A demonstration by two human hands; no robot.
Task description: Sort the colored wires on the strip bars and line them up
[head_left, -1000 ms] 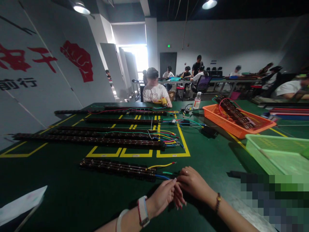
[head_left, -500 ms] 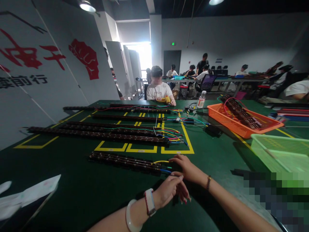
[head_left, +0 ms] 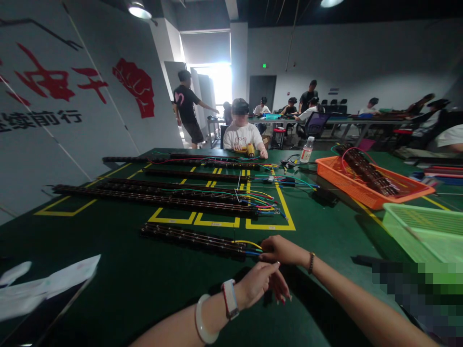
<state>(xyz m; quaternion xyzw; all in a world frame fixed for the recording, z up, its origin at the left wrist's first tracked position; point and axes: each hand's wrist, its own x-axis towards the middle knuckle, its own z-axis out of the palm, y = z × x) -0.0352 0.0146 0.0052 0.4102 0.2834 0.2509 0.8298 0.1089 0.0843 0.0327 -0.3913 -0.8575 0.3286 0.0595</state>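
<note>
A dark bundle of long bars [head_left: 195,240] lies nearest me on the green table, with yellow, blue and green wires [head_left: 249,244] leaving its right end. My right hand [head_left: 284,250] is closed round the ends of these wires, which vanish under its fingers. Just below it hovers my left hand [head_left: 258,285], a watch and a white bangle on its arm. Its fingers hang loosely apart and hold nothing that I can see. Farther off, more long dark bundles [head_left: 159,197] lie side by side, coloured wires with ring terminals at their right ends.
At the right stand an orange basket [head_left: 365,196] holding a dark bundle and a green basket [head_left: 398,231]. A bottle [head_left: 306,149] stands at the back. Across the table a person [head_left: 240,135] has a yellow heat gun [head_left: 250,151]. White sheets [head_left: 54,284] lie at left.
My right hand has drawn its fingers together on the wire ends. My left hand stays much as it was. The view has shifted slightly, and a person in black has appeared near the window.
</note>
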